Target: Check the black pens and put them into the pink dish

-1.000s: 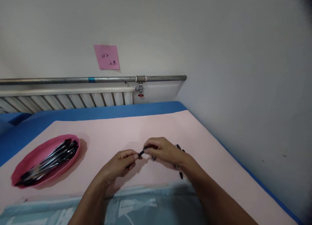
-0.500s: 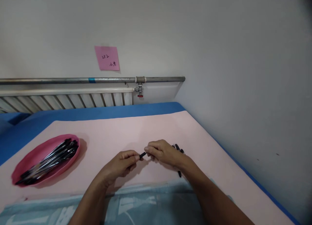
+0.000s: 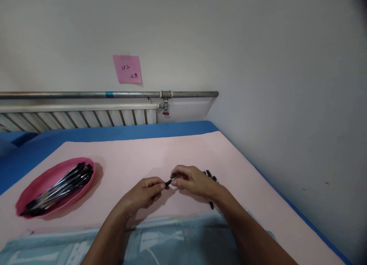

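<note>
Over the pink mat my left hand (image 3: pixel 147 191) pinches a short black piece of a pen (image 3: pixel 168 182) between thumb and fingers. My right hand (image 3: pixel 190 179) meets it from the other side, its thumb and bent fingers closed around the pen's lighter, silvery end. Much of the pen is hidden by the fingers. Beneath and behind my right wrist, several black pens or pen parts (image 3: pixel 211 205) lie on the mat, partly covered by the arm. To the left, a pink oval basket (image 3: pixel 27 194) holds a bundle of pens with clear barrels and black ends (image 3: pixel 64 188).
A pink mat (image 3: pixel 137 154) covers the blue table (image 3: pixel 123 132). Light blue patterned fabric (image 3: pixel 160 242) lies at the near edge. Behind are a radiator (image 3: pixel 114 116), a metal pipe (image 3: pixel 137 94) with a valve and a pink note (image 3: pixel 127 69). A wall bounds the right side.
The fingers of my right hand have shifted on the pen, its index finger lifting and curling so more of the silvery end shows. My left hand has barely moved.
</note>
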{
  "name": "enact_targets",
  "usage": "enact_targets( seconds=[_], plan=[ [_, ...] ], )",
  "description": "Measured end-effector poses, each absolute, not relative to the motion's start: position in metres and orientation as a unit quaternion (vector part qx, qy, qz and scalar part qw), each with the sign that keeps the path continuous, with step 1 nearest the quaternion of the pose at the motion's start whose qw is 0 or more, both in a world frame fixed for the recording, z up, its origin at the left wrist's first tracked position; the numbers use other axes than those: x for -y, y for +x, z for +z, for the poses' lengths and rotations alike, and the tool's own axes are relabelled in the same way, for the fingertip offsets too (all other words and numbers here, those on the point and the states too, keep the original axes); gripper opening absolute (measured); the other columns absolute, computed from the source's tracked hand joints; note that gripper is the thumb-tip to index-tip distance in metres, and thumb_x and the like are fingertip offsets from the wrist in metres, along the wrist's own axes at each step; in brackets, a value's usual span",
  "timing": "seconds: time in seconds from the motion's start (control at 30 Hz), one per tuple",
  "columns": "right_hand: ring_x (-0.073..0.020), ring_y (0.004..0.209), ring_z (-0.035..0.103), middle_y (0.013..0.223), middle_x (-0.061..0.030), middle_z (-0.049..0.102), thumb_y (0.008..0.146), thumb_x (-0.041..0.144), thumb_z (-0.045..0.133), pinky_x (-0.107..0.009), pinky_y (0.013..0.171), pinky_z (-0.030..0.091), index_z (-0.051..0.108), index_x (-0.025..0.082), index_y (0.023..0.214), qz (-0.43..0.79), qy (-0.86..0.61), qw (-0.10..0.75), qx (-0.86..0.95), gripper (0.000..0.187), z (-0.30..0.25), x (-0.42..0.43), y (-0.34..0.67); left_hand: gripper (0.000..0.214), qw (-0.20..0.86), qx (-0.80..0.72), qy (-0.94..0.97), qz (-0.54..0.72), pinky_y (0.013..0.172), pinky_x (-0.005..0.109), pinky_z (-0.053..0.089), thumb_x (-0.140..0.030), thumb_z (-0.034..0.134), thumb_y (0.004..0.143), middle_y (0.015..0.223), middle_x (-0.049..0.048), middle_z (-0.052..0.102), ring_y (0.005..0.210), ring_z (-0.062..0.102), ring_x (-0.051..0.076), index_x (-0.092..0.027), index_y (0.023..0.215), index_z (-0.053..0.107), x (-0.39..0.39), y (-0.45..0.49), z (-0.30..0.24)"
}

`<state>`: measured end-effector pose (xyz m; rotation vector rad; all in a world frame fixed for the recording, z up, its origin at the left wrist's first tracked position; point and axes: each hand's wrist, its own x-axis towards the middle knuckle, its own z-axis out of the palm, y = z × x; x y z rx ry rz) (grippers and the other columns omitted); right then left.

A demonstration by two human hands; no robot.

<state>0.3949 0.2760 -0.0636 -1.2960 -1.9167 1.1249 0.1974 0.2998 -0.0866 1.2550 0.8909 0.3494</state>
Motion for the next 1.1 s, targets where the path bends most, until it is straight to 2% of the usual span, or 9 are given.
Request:
enact_targets(
  seconds=[0.07,0.17,0.23,0.33,0.47,0.7,0.77,0.93,1.1],
  plan=[
    [-0.0087,0.058,0.046,0.063,0.0033,0.052,0.077,0.027,0.052,-0.018,0.052,0.035,0.056,0.016,0.076,0.416,-0.484,0.275,0.72,0.012,-0.065,-0.276,0.395,0.026,0.703,-0.405,0.564,0.154,0.036,0.02,0.009,-0.041,0.051,0.075,0.049,-0.0081,0.038,0.035,0.02,0.002,-0.015,0.08,0.053,-0.3,0.198,-0.087],
    [-0.0085,0.054,0.046,0.059,0.002,0.052,0.084,0.034,0.041,-0.019,0.051,0.036,0.053,0.015,0.067,0.42,-0.501,0.268,0.708,0.028,-0.068,-0.278,0.397,0.03,0.702,-0.404,0.565,0.155,0.036,0.02,0.008,-0.043,0.05,0.075,0.049,-0.0079,0.038,0.035,0.02,0.002,-0.014,0.082,0.054,-0.301,0.198,-0.087],
    [-0.0089,0.054,0.047,0.062,0.0008,0.054,0.087,0.036,0.035,-0.02,0.051,0.037,0.054,0.015,0.07,0.401,-0.525,0.285,0.695,0.033,-0.071,-0.28,0.401,0.031,0.703,-0.401,0.567,0.153,0.036,0.021,0.008,-0.044,0.05,0.075,0.048,-0.0083,0.038,0.034,0.02,0.001,-0.014,0.083,0.054,-0.301,0.198,-0.087],
    [-0.0108,0.066,0.051,0.078,-0.0015,0.059,0.082,0.023,0.042,-0.021,0.061,0.04,0.059,0.017,0.085,0.307,-0.544,0.296,0.722,0.018,-0.078,-0.282,0.409,0.033,0.702,-0.404,0.564,0.161,0.036,0.021,0.008,-0.046,0.051,0.073,0.046,-0.0089,0.037,0.032,0.019,0.001,-0.014,0.082,0.054,-0.301,0.198,-0.086],
    [-0.0145,0.082,0.051,0.087,-0.0046,0.059,0.069,0.002,0.045,-0.025,0.074,0.037,0.062,0.017,0.088,0.178,-0.525,0.185,0.811,0.029,-0.093,-0.277,0.413,0.036,0.69,-0.429,0.555,0.179,0.036,0.02,0.008,-0.048,0.052,0.072,0.046,-0.0091,0.037,0.032,0.02,0.001,-0.014,0.083,0.055,-0.301,0.198,-0.087],
    [-0.0171,0.08,0.05,0.084,-0.0073,0.06,0.077,0.009,0.046,-0.028,0.072,0.036,0.06,0.015,0.079,0.088,-0.539,0.097,0.832,0.016,-0.101,-0.277,0.407,0.04,0.686,-0.442,0.55,0.178,0.036,0.02,0.009,-0.049,0.052,0.07,0.047,-0.0091,0.037,0.032,0.02,0.002,-0.014,0.088,0.056,-0.304,0.197,-0.092],
    [-0.0179,0.08,0.05,0.084,-0.0069,0.061,0.079,0.013,0.047,-0.031,0.074,0.035,0.061,0.016,0.082,0.09,-0.545,0.122,0.825,0.015,-0.096,-0.28,0.407,0.039,0.683,-0.445,0.551,0.179,0.036,0.02,0.009,-0.05,0.053,0.07,0.046,-0.0092,0.037,0.032,0.02,0.002,-0.014,0.086,0.056,-0.303,0.197,-0.091],
    [-0.0154,0.089,0.051,0.094,-0.0033,0.062,0.082,0.021,0.049,-0.03,0.079,0.037,0.059,0.021,0.098,0.176,-0.533,0.295,0.774,0.02,-0.085,-0.282,0.41,0.036,0.675,-0.449,0.557,0.179,0.036,0.02,0.009,-0.048,0.052,0.071,0.047,-0.0088,0.038,0.033,0.021,0.002,-0.015,0.082,0.055,-0.301,0.199,-0.086],
    [-0.0148,0.088,0.052,0.091,-0.0032,0.061,0.08,0.017,0.05,-0.029,0.079,0.039,0.061,0.022,0.096,0.192,-0.505,0.291,0.79,0.021,-0.086,-0.28,0.408,0.039,0.674,-0.448,0.563,0.17,0.036,0.02,0.009,-0.051,0.052,0.07,0.047,-0.0094,0.037,0.033,0.021,0.002,-0.014,0.083,0.055,-0.302,0.2,-0.088]
  ],
)
